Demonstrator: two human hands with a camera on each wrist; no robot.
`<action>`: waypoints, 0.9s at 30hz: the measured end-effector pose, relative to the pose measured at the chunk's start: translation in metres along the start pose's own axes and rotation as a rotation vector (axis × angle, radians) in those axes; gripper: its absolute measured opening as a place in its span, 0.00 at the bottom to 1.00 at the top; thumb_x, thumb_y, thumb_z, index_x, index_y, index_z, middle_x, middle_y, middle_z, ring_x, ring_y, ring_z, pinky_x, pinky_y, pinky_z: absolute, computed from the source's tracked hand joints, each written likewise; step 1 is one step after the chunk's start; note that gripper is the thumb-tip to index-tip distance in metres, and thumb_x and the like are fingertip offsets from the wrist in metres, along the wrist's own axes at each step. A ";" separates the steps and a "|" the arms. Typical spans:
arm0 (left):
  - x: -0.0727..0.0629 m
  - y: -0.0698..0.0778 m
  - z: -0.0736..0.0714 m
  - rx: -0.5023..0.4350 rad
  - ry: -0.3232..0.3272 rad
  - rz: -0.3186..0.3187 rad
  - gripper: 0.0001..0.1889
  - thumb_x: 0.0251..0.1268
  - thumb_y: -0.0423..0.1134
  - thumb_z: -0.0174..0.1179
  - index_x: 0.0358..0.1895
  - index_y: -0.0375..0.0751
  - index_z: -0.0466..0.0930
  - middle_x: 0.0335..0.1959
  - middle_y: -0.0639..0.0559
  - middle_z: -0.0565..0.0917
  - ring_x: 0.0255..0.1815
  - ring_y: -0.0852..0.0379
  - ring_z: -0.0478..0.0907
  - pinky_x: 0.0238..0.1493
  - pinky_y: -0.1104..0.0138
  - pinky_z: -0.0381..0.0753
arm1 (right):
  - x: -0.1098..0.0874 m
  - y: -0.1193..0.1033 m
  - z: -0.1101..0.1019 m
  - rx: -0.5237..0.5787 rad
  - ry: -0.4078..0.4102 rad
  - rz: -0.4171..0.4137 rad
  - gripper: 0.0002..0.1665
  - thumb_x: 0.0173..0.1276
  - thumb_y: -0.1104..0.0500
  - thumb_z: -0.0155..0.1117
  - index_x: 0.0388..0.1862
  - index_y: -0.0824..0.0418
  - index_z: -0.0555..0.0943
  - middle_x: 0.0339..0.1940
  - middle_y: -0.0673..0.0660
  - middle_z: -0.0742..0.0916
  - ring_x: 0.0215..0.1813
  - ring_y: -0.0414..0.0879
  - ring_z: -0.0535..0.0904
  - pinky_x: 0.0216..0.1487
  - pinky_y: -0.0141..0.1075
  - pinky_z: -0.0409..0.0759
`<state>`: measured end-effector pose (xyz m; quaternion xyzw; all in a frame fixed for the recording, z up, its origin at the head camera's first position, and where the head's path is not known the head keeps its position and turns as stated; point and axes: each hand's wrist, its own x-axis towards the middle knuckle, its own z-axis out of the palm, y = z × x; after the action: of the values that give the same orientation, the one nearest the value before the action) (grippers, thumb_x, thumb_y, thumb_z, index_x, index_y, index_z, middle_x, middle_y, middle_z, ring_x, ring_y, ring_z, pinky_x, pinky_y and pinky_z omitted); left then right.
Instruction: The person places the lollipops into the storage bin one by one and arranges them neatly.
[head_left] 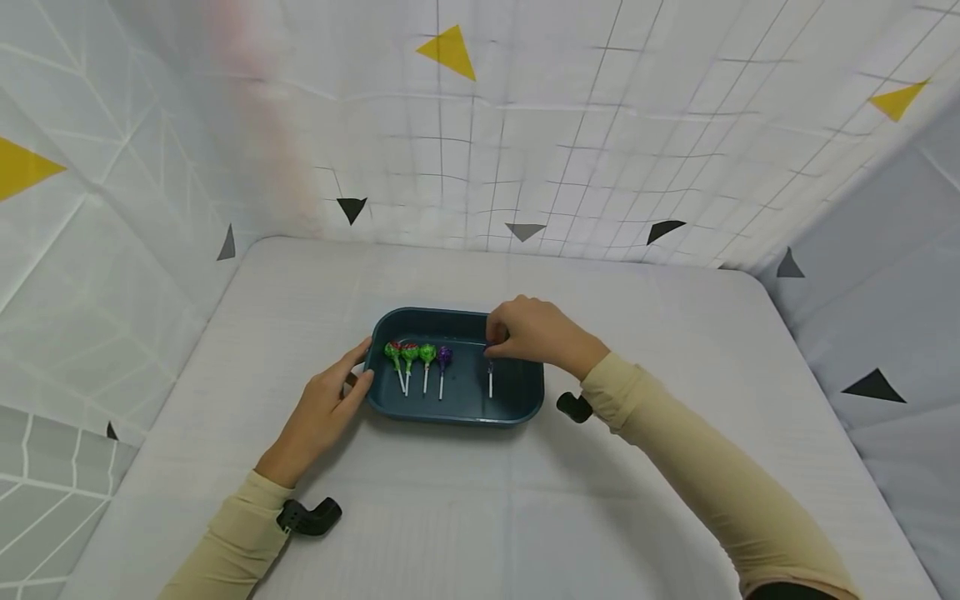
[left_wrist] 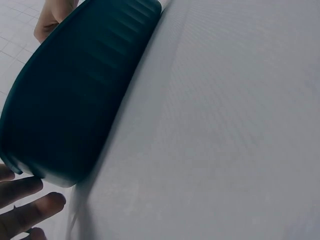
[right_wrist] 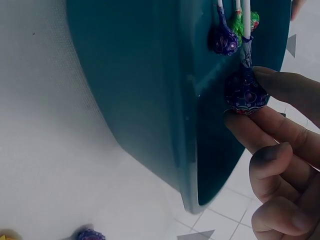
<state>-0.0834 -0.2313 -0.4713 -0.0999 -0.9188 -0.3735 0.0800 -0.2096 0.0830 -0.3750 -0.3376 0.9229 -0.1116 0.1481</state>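
A dark teal tray [head_left: 457,414] holds several wrapped lollipops in a row at its left part: two green-and-red ones, a green one [head_left: 427,353] and a purple one [head_left: 445,357], sticks toward the wearer. My right hand [head_left: 536,333] reaches over the tray's right part and pinches another purple lollipop [right_wrist: 246,92] by its wrapped head between thumb and fingers. Its white stick [head_left: 491,385] points toward the wearer. At the tray's left end rests my left hand [head_left: 326,408], thumb and fingers spread along the rim. In the left wrist view its extended fingers [left_wrist: 35,212] are right at the tray's corner.
The tray stands on a white-covered table [head_left: 450,517]. Low in the right wrist view, a purple wrapped thing [right_wrist: 91,235] and a yellow one [right_wrist: 7,236] lie beyond the tray. White sheets with grid lines and triangles [head_left: 450,52] surround the table.
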 end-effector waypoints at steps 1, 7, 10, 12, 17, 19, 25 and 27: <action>0.000 0.000 0.000 0.002 0.000 -0.003 0.28 0.84 0.46 0.50 0.81 0.46 0.63 0.54 0.43 0.86 0.38 0.56 0.79 0.36 0.64 0.76 | 0.001 -0.001 0.001 0.000 -0.005 -0.001 0.10 0.65 0.48 0.77 0.37 0.53 0.89 0.35 0.48 0.91 0.37 0.42 0.84 0.40 0.39 0.84; 0.001 0.000 0.000 0.002 0.001 -0.010 0.28 0.84 0.46 0.50 0.81 0.46 0.63 0.55 0.43 0.86 0.39 0.55 0.80 0.38 0.63 0.77 | 0.008 -0.004 0.003 -0.020 -0.027 -0.022 0.11 0.66 0.48 0.76 0.37 0.54 0.89 0.34 0.48 0.90 0.36 0.41 0.84 0.39 0.39 0.84; 0.001 0.000 0.000 0.001 0.000 -0.010 0.28 0.84 0.46 0.50 0.81 0.46 0.63 0.54 0.43 0.86 0.39 0.55 0.80 0.38 0.63 0.77 | 0.011 -0.006 0.004 -0.026 -0.028 -0.035 0.10 0.66 0.48 0.76 0.36 0.54 0.89 0.34 0.48 0.90 0.35 0.41 0.83 0.38 0.39 0.83; 0.001 0.000 0.000 0.000 0.000 -0.010 0.28 0.84 0.46 0.50 0.81 0.45 0.63 0.54 0.43 0.86 0.39 0.55 0.80 0.38 0.64 0.77 | 0.014 -0.007 0.005 -0.024 -0.030 -0.042 0.10 0.66 0.49 0.76 0.36 0.53 0.89 0.33 0.48 0.89 0.35 0.41 0.83 0.38 0.39 0.83; 0.000 0.000 0.000 -0.002 0.002 -0.003 0.28 0.84 0.45 0.51 0.80 0.45 0.63 0.50 0.43 0.87 0.37 0.56 0.80 0.37 0.64 0.77 | 0.021 -0.008 0.009 -0.035 -0.033 -0.052 0.10 0.66 0.49 0.76 0.37 0.53 0.89 0.35 0.48 0.90 0.37 0.41 0.84 0.40 0.39 0.84; 0.000 0.000 0.000 -0.002 0.004 -0.001 0.28 0.83 0.45 0.51 0.80 0.45 0.63 0.46 0.44 0.87 0.36 0.57 0.79 0.36 0.65 0.76 | 0.023 -0.009 0.010 -0.039 -0.034 -0.053 0.10 0.66 0.48 0.76 0.37 0.53 0.89 0.36 0.48 0.90 0.38 0.41 0.85 0.41 0.40 0.85; 0.001 0.000 0.000 0.001 0.005 -0.001 0.28 0.83 0.44 0.52 0.80 0.45 0.63 0.47 0.44 0.87 0.36 0.57 0.78 0.35 0.65 0.76 | 0.027 -0.014 0.011 -0.049 -0.047 -0.045 0.11 0.66 0.48 0.76 0.38 0.53 0.89 0.37 0.49 0.91 0.39 0.42 0.85 0.41 0.41 0.85; 0.001 -0.001 0.000 0.002 0.004 -0.003 0.28 0.83 0.44 0.52 0.80 0.45 0.63 0.47 0.44 0.87 0.37 0.57 0.79 0.36 0.65 0.76 | 0.028 -0.015 0.010 -0.048 -0.053 -0.046 0.12 0.66 0.49 0.76 0.40 0.54 0.89 0.38 0.49 0.91 0.40 0.43 0.86 0.43 0.41 0.86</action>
<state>-0.0844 -0.2316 -0.4713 -0.0975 -0.9192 -0.3729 0.0813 -0.2174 0.0525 -0.3851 -0.3650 0.9130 -0.0839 0.1616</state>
